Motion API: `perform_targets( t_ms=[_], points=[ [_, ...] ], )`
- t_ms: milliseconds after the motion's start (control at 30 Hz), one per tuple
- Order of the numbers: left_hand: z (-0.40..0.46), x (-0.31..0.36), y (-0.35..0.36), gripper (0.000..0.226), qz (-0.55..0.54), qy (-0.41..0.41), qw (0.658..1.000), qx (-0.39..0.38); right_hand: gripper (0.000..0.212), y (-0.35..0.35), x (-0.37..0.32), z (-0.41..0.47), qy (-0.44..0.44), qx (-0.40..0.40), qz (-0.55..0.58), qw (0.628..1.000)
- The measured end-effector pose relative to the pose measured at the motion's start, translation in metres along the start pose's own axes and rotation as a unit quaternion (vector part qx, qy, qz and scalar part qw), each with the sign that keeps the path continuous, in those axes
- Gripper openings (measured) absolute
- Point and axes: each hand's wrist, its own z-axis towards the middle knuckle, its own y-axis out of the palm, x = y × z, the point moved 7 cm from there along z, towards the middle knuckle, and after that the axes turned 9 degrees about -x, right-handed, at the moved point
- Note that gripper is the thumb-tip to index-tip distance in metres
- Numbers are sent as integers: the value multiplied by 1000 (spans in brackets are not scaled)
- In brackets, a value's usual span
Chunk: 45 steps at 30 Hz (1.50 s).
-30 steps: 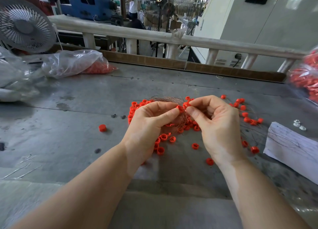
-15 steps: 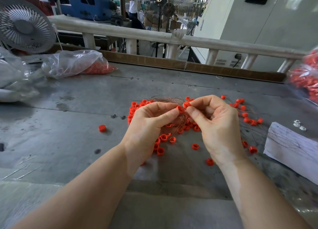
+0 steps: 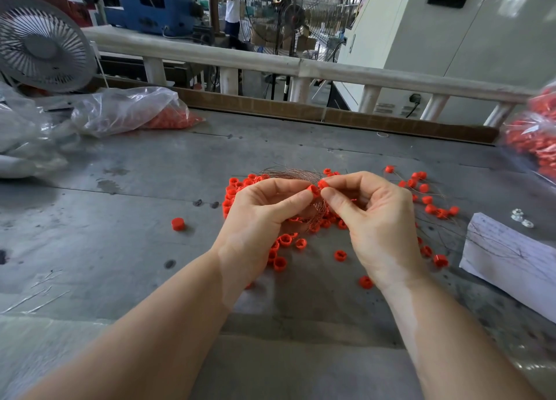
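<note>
Both forearms are coming in over the near edge of the table (image 3: pixel 120 279) & meeting at its ctr. The left hand (image 3: pixel 261 219) is pinching a red cap (image 3: pixel 313 190) btw thumb & forefinger. The right hand (image 3: pixel 379 225) is pinching a 2nd cap (image 3: pixel 322 184) at its fingertips, w/ the 2 pieces touching. Prob. a wire end is being fed into them, but the strand itself is too thin to tell. Both hands are hovering just above the table, so the work is sitting right over the supply.

Under & around the hands, loose caps (image 3: pixel 284 240) are lying scattered w/in easy reach. 1 stray cap (image 3: pixel 177 223) is sitting apart toward the left edge. Just behind the fingers a copper wire bundle (image 3: pixel 288 174) is resting among the caps, w/ some strands hanging btw the hands. Wired caps (image 3: pixel 433 210) are spreading toward the right edge, prob. finished ones kept apart from the blanks. A white paper sheet (image 3: pixel 511 258) is lying at the right edge, w/ 3 small white parts (image 3: pixel 519 218) just beyond it.

Farther back, a clear bag of caps (image 3: pixel 132 111) is slumping near the far-left corner & another bag (image 3: pixel 535 141) is sitting at the far-right corner, likely bulk stock parked out of the way. A fan (image 3: pixel 42 43) is standing past the far-left corner, & a rail (image 3: pixel 270 62) is running along beyond the far edge.
</note>
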Motion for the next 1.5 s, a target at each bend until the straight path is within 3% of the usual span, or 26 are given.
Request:
perform_targets(
  t_ms=[333,733,1500],
  points=[
    [0,1,-1,22,-6,4,1000,10,28,3,5,2,21,-24,27,999],
    [1,0,1,21,-5,0,1000,12,15,5,22,0,128,-11,204,970],
    [1,1,0,24,0,1,1000,9,19,6,20,0,120,-27,187,975]
  ],
)
